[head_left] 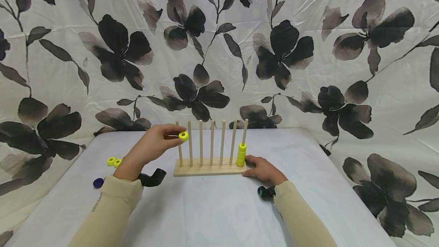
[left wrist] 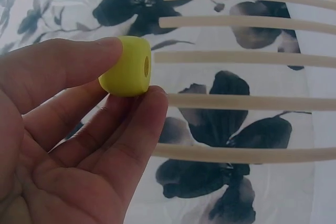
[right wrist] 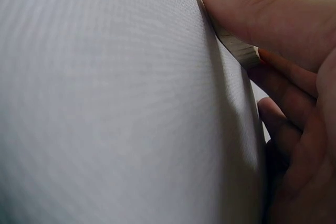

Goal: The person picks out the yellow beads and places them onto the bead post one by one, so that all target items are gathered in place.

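My left hand (head_left: 156,143) pinches a yellow bead (left wrist: 125,74) between thumb and fingers, its hole facing the upright pegs. That hand is raised near the top of the leftmost peg (head_left: 180,153) of a wooden peg stand (head_left: 210,171). Several yellow beads (head_left: 241,156) are stacked on the rightmost peg; the other pegs are bare. Down at the right end of the stand, my right hand (head_left: 263,169) grips the base, its thumb (right wrist: 247,11) along the front edge and the fingers partly hidden behind the end.
Beside the left forearm lie two yellow beads (head_left: 111,161) on the white-covered table (head_left: 212,212). A dark purple bead (head_left: 98,183) is nearer the front, close to the left sleeve. Floral cloth (head_left: 219,48) hangs behind the table.
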{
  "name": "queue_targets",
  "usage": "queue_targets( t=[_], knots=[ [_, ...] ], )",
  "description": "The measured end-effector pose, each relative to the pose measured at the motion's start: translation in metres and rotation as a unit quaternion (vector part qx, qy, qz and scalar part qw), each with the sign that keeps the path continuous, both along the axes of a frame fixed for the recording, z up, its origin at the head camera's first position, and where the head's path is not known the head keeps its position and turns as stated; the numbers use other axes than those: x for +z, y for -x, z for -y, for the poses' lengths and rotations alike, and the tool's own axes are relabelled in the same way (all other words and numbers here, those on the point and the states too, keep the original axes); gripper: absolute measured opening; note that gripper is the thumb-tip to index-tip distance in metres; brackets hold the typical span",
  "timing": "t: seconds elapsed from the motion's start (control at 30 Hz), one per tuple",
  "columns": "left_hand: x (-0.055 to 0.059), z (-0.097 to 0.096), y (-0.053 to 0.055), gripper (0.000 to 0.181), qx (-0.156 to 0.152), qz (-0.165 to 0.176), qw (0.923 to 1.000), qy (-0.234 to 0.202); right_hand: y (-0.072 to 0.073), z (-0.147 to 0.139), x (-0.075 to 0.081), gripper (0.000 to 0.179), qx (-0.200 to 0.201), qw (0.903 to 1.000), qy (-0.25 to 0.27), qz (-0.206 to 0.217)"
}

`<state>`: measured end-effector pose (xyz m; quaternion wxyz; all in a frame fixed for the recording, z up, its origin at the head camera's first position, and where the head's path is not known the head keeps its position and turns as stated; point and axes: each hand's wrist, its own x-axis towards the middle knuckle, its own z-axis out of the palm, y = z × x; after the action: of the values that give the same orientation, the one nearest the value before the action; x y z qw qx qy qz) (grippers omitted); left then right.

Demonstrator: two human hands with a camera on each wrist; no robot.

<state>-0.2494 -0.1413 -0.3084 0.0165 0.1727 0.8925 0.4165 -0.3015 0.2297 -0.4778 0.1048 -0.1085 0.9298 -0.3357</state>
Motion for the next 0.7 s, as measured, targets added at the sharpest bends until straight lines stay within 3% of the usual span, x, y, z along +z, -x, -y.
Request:
queue_targets(
  t=[0.7],
  knots=[
    [0.023, -0.036, 0.005, 0.038, -0.033, -0.035, 0.9988, -0.009, 0.0, 0.001, -0.001, 0.072, 0.006, 1.0, -0.001, -0.007]
  ],
)
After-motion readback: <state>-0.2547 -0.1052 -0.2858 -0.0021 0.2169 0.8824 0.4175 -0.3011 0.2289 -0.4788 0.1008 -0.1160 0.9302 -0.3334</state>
